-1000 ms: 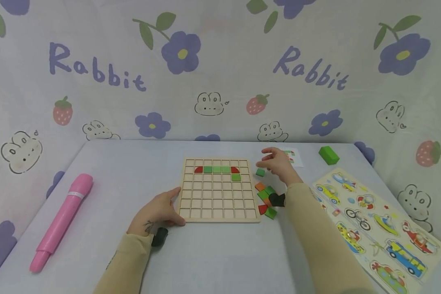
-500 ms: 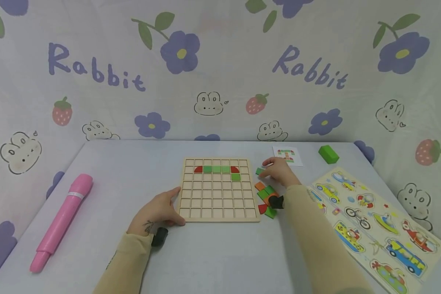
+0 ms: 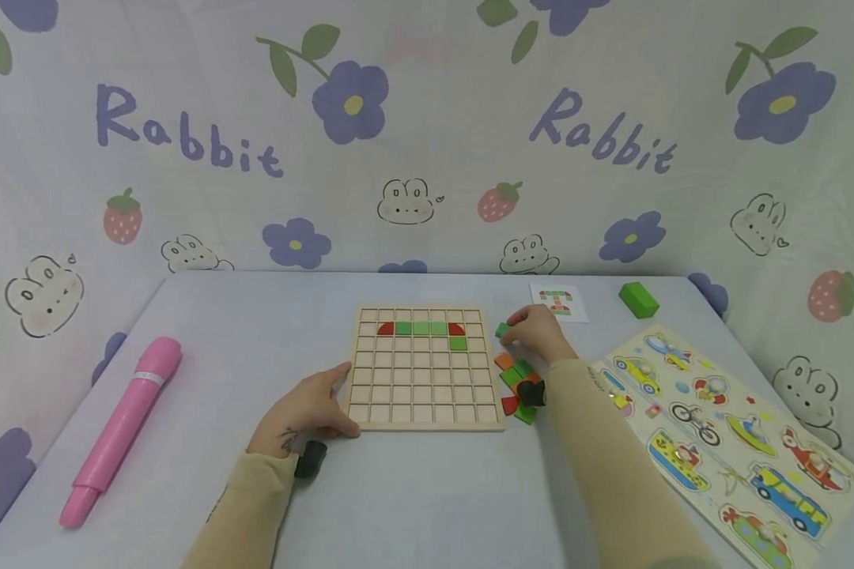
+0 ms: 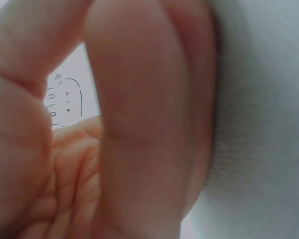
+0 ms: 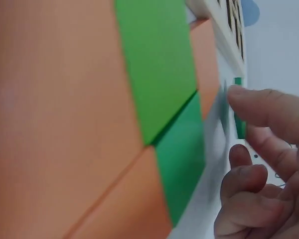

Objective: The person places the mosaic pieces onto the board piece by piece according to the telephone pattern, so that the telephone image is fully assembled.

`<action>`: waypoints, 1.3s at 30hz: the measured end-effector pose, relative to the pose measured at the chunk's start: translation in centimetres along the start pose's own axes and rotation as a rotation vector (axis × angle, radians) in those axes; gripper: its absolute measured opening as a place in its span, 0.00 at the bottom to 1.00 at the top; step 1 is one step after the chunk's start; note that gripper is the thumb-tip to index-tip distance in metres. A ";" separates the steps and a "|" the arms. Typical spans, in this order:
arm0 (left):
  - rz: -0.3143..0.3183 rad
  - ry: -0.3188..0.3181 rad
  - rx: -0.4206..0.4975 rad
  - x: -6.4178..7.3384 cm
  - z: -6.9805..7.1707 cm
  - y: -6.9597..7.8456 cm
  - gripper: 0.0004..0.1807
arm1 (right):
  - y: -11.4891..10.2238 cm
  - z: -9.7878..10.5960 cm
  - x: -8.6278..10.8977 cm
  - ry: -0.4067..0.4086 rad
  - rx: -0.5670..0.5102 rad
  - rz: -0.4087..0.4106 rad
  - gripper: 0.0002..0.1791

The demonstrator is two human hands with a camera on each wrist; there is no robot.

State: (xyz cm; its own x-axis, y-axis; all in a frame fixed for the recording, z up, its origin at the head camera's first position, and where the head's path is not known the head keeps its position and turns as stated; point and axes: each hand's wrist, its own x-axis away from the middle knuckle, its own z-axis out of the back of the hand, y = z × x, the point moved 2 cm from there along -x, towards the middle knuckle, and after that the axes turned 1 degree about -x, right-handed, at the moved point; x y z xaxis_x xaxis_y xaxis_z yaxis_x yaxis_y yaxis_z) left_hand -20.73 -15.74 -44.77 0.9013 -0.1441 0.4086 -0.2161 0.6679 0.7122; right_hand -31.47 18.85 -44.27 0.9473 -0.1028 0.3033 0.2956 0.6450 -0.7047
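The pinched tile [image 3: 502, 329] is green, the gridded board [image 3: 423, 393] beige, the backdrop [image 3: 221, 209] purple-flowered white.

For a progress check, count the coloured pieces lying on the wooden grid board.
6. In one row, left to right: a red piece, three green squares, a second red piece; directly below that, a fourth green square. None on the wooden grid board looks hidden.

Left of the right hand [image 3: 541, 332], passage above the board [image 3: 413, 395] is free; on the hand's near side, loose tiles [image 3: 510, 377] obstruct.
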 end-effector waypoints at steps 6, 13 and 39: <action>0.005 0.000 0.021 0.1 0.0 0.0 0.62 | -1.9 -0.3 0.4 0.026 -0.212 0.161 0.18; 0.019 0.003 0.025 0.1 0.0 0.0 0.62 | -5.3 -2.4 1.4 -0.072 -0.601 0.306 0.14; -0.005 -0.016 0.000 0.0 0.2 -0.2 0.61 | -10.4 -11.5 3.3 -0.152 -0.278 0.335 0.15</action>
State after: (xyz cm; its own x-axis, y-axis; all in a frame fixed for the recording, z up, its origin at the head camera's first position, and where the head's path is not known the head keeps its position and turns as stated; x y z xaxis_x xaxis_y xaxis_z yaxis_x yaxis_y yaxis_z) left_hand -20.77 -16.04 -44.77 0.8963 -0.1593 0.4139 -0.2112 0.6674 0.7141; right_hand -30.03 3.13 -43.30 0.9736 0.2025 0.1051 0.0173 0.3935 -0.9191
